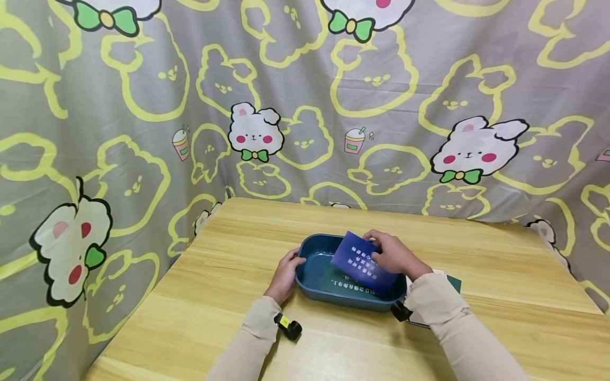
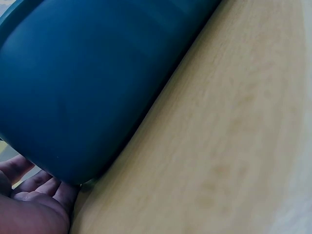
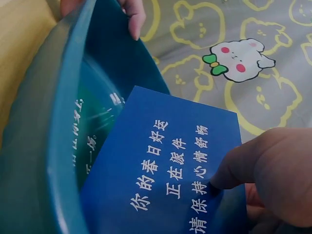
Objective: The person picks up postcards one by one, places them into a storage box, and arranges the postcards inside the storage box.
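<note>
My left hand (image 1: pixel 284 272) grips the left end of a dark teal plastic basin (image 1: pixel 329 300). Its thumb lies over the rim; in the left wrist view the fingers (image 2: pixel 56 187) are against the outer wall. A blue card (image 1: pixel 353 259) with white Chinese writing is pinched between the thumb and fingers of my right hand (image 1: pixel 394 254). The card is tilted over the right part of the basin. Inside, a green card (image 3: pixel 90 131) with white writing lies on the bottom, partly covered by the blue card.
Right of the basin, a green card (image 1: pixel 454 284) and something white lie on the wooden table (image 1: pixel 200 296), partly hidden by my right sleeve (image 1: pixel 443 301). A grey curtain (image 1: pixel 295 79) with cartoon rabbits hangs behind and at the left of the table.
</note>
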Available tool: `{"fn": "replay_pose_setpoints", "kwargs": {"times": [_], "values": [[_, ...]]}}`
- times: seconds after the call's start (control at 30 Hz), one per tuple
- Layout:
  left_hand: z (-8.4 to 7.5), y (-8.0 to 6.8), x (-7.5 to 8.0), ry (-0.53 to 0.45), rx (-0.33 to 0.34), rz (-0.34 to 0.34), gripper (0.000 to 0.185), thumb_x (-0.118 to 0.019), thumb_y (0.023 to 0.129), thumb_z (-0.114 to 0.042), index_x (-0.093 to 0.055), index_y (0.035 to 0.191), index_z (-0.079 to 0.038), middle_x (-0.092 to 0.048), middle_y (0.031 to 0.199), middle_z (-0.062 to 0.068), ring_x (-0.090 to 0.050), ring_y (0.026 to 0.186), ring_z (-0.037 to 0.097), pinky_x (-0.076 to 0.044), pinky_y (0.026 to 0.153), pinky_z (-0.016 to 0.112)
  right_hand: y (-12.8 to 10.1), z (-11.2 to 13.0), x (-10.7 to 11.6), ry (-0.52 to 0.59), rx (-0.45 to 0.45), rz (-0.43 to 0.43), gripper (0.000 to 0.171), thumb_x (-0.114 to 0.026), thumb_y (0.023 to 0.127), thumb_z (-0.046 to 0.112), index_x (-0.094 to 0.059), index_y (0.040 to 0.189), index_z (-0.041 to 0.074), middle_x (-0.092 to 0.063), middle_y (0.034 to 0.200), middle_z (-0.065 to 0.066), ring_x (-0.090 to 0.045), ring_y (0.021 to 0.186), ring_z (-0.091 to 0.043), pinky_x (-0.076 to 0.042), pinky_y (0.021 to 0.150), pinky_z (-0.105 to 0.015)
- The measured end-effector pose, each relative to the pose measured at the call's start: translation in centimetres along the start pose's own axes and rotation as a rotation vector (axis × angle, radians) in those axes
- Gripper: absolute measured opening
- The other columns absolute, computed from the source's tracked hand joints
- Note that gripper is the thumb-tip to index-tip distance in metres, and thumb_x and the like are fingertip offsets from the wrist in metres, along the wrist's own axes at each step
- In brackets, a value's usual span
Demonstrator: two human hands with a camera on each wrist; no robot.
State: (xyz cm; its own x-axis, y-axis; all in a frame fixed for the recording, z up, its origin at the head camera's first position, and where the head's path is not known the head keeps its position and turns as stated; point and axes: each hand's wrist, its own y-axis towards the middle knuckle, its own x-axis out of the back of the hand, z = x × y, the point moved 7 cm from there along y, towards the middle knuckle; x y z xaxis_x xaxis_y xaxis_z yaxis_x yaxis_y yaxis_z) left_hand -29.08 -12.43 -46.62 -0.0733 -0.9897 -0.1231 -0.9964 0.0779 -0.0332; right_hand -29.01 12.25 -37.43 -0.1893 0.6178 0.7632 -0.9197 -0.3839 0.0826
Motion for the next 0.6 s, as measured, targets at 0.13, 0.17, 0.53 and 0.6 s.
{"fn": "replay_pose_setpoints", "kwargs": {"times": [0.13, 0.17, 0.53, 0.6], "values": [[0.0, 0.0, 0.0, 0.0, 0.0, 0.001, 0.045, -0.047, 0.096, -0.01, -0.045, 0.139, 0.006, -0.044, 0.141, 0.023, -0.042, 0.128, 0.035, -0.033, 0.105, 0.049, 0.2, 0.0, -0.6, -0.032, 0.023, 0.021, 0.038, -0.057, 0.084, -0.007, -0.058, 0.12, 0.004, -0.063, 0.105, -0.021, -0.06, 0.085, -0.028, -0.049, 0.065, -0.036], [0.0, 0.0, 0.0, 0.0, 0.001, 0.0, 0.045, -0.047, 0.096, -0.01, -0.045, 0.139, 0.006, -0.044, 0.141, 0.022, -0.042, 0.128, 0.035, -0.033, 0.105, 0.049, 0.2, 0.0, -0.7, -0.033, 0.023, 0.027, 0.038, -0.058, 0.084, -0.007, -0.059, 0.12, 0.005, -0.063, 0.107, -0.021, -0.06, 0.086, -0.028, -0.049, 0.064, -0.035], [-0.3, -0.2, -0.1, -0.006, 0.002, 0.002, 0.046, -0.047, 0.097, -0.01, -0.043, 0.14, 0.006, -0.042, 0.143, 0.023, -0.039, 0.13, 0.036, -0.032, 0.106, 0.05, 0.5, 0.6, -2.1, -0.076, 0.049, 0.107, 0.039, -0.058, 0.085, -0.006, -0.061, 0.122, 0.007, -0.064, 0.1, -0.012, -0.055, 0.069, -0.017, -0.045, 0.062, -0.033], [-0.2, -0.1, -0.1, -0.004, 0.002, 0.0, 0.045, -0.047, 0.097, -0.01, -0.044, 0.14, 0.006, -0.042, 0.143, 0.023, -0.04, 0.13, 0.035, -0.032, 0.106, 0.049, 0.5, 0.7, -2.3, -0.095, 0.065, 0.11, 0.039, -0.058, 0.085, -0.005, -0.062, 0.122, 0.008, -0.064, 0.098, -0.011, -0.055, 0.068, -0.016, -0.045, 0.062, -0.033]]}}
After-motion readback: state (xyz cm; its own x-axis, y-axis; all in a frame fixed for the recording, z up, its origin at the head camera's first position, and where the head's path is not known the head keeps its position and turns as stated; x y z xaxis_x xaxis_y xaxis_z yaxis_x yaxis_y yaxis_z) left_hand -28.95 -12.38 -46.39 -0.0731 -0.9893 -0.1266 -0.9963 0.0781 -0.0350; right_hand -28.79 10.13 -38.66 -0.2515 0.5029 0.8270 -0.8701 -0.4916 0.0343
